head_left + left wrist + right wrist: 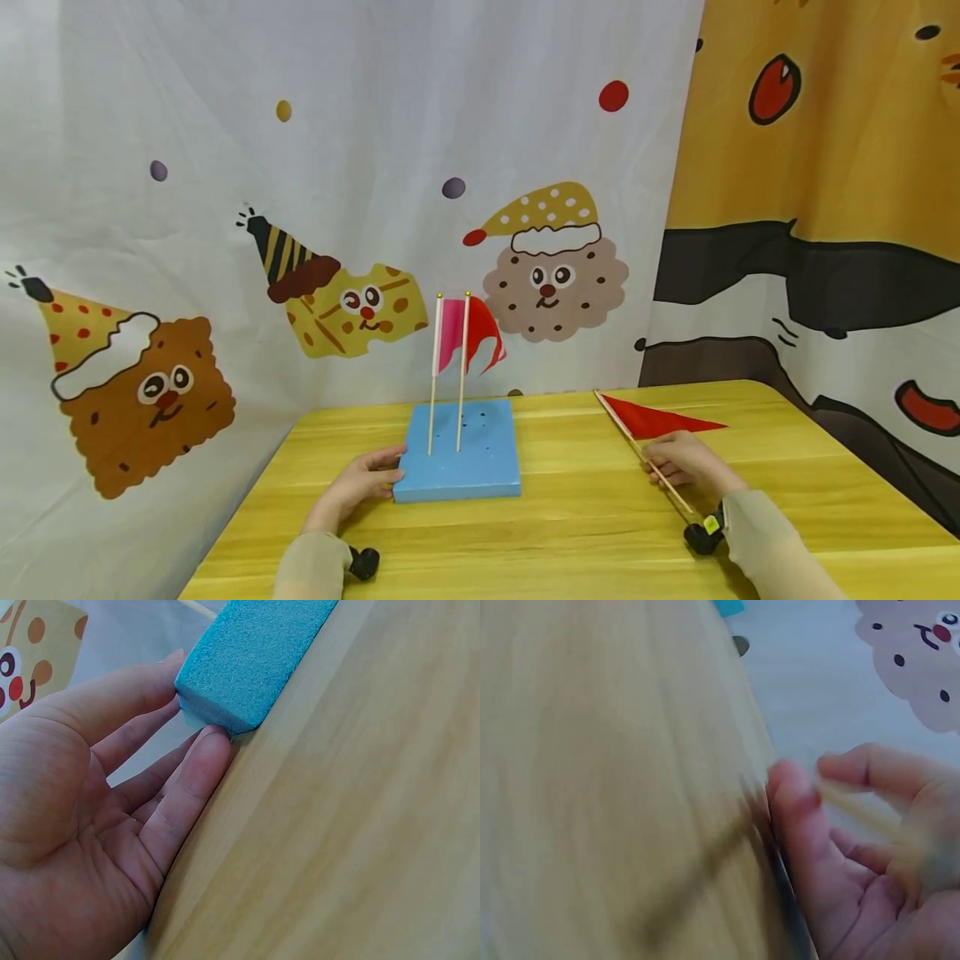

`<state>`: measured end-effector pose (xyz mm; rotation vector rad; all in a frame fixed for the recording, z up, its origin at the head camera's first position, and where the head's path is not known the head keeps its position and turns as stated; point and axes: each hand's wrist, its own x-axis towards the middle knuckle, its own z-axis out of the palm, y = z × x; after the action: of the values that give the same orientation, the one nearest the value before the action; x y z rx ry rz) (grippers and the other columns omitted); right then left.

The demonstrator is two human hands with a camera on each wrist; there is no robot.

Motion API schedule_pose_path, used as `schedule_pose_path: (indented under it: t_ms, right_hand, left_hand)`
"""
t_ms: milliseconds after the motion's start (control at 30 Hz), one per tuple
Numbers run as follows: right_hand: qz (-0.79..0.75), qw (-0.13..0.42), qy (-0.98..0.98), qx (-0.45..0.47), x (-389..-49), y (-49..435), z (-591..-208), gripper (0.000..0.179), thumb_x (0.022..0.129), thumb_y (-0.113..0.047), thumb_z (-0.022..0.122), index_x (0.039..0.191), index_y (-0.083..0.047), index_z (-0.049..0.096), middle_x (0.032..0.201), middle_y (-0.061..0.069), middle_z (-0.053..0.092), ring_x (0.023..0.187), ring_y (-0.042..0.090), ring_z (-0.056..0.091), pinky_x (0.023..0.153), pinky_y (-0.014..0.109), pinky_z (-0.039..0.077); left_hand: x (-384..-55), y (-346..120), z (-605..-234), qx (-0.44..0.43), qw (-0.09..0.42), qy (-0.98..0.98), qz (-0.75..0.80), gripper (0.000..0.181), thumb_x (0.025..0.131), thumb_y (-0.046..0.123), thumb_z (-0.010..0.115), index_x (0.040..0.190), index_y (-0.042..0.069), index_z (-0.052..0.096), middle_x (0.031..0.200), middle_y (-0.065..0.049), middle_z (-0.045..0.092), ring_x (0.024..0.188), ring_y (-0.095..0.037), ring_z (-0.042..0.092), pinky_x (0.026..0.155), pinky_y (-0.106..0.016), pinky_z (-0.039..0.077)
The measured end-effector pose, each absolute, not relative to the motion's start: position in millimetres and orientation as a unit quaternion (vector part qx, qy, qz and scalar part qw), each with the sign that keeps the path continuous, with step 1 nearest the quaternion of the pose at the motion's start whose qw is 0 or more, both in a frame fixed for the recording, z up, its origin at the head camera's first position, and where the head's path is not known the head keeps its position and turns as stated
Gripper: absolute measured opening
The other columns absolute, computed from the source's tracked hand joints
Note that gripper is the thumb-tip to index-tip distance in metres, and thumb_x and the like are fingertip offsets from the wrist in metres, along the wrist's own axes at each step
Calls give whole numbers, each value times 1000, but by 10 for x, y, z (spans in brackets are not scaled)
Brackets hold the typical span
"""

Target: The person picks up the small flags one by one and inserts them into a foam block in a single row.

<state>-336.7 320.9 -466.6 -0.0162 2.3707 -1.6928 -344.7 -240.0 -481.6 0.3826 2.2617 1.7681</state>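
On the table stands a blue foam block (457,482) with small dark holes in its top. A pink flag (450,333) and a red flag (482,333) stand upright in it on thin sticks with gold tips. My left hand (360,483) rests at the block's left side, thumb and fingers fairly straight and touching its edge (217,712). To the right, my right hand (690,460) pinches the wooden stick of a red triangular flag (652,419), which slants over the table. The stick is blurred in the right wrist view.
The wooden table (570,542) ends at a hanging white cloth (360,125) printed with cartoon biscuits and cheese. A yellow and dark cloth (847,175) hangs at the right. Bare tabletop lies between the block and the right hand.
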Motion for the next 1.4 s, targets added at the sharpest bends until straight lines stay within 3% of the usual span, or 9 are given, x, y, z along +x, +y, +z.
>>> schedule_pose_path:
  t_ms: [100, 500, 700, 933, 1067, 1200, 1300, 1400]
  right_hand:
    - [-616, 146, 773, -30, -3394, 3230, -4686, 41, 99, -23, 55, 114, 15, 57, 86, 12, 70, 69, 20, 68, 66, 33, 57]
    - [-686, 202, 696, -57, -3454, 3222, -4669, 36, 102, -21, 52, 118, 10, 60, 96, 9, 71, 73, 14, 66, 68, 34, 57]
    - [-692, 208, 686, -86, -3452, 3191, -4647, 46, 103, -15, 47, 136, 16, 41, 102, 10, 70, 77, 13, 67, 67, 31, 57]
    - [-705, 211, 668, -107, -3426, 3153, -4576, 49, 104, -11, 44, 140, 19, 31, 104, 10, 69, 82, 15, 69, 70, 28, 56]
    - [-713, 202, 663, -110, -3415, 3146, -4448, 43, 104, -12, 47, 138, 12, 42, 102, 11, 69, 81, 17, 70, 72, 29, 56]
    - [-720, 201, 652, -125, -3425, 3137, -4283, 25, 104, -10, 45, 121, -8, 63, 100, 8, 69, 80, 15, 69, 71, 29, 56]
    - [-723, 197, 648, -134, -3425, 3117, -4154, 27, 103, -8, 45, 109, -19, 69, 98, 5, 70, 79, 14, 69, 69, 28, 56]
    - [-722, 191, 650, -140, -3430, 3092, -4043, 28, 103, -8, 45, 106, -21, 70, 97, 3, 71, 80, 15, 68, 68, 28, 56]
  left_hand:
    - [-3431, -2402, -4815, 132, 122, 778, 602, 60, 94, 21, 66, 146, 2, 42, 144, -33, 35, 112, -28, 57, 82, -40, 53]
    - [-3466, -2405, -4824, 131, 125, 776, 604, 60, 95, 21, 66, 147, 3, 42, 146, -32, 33, 113, -28, 57, 83, -40, 53]
    - [-3469, -2406, -4806, 132, 123, 776, 604, 59, 95, 20, 65, 147, 3, 41, 146, -32, 33, 113, -29, 57, 83, -40, 53]
    - [-3459, -2413, -4814, 128, 132, 775, 605, 61, 95, 22, 66, 147, 3, 41, 145, -32, 34, 113, -28, 57, 83, -41, 53]
    - [-3466, -2411, -4817, 128, 130, 775, 605, 61, 94, 22, 66, 147, 3, 41, 145, -32, 33, 112, -28, 57, 83, -40, 53]
    - [-3463, -2412, -4809, 131, 128, 775, 605, 61, 95, 22, 66, 147, 3, 41, 146, -32, 33, 114, -29, 56, 83, -41, 53]
    - [-3458, -2413, -4810, 131, 130, 775, 605, 60, 95, 21, 66, 147, 3, 42, 145, -32, 34, 114, -29, 56, 83, -41, 53]
    - [-3453, -2419, -4813, 132, 131, 775, 604, 60, 95, 21, 65, 147, 2, 41, 145, -32, 34, 113, -29, 56, 83, -41, 53]
